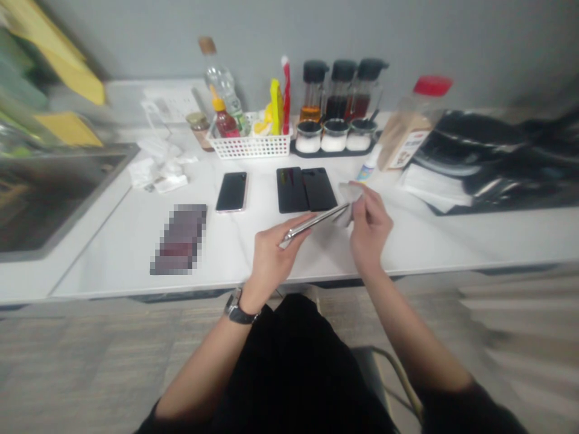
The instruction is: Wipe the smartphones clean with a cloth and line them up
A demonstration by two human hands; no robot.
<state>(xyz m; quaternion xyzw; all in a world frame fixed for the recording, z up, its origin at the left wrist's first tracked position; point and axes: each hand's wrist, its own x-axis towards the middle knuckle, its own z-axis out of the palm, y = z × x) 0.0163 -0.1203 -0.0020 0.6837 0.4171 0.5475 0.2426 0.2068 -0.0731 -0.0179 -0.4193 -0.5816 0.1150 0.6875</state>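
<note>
White countertop (113,265), left hand (271,259) and right hand (371,229) near front edge (190,292)

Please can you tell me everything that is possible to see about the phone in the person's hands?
The phone is a slim smartphone, seen almost edge-on, so its screen is hardly visible. Its long side looks like polished silver metal. It is held tilted above the white countertop, resting in the left hand. Its far end touches a pale cloth pinched by the right hand.

A slim smartphone (312,223) with a silver edge, tilted edge-up above the worktop (113,253) near its front edge, its end touching a crumpled pale cloth (346,211).
</note>
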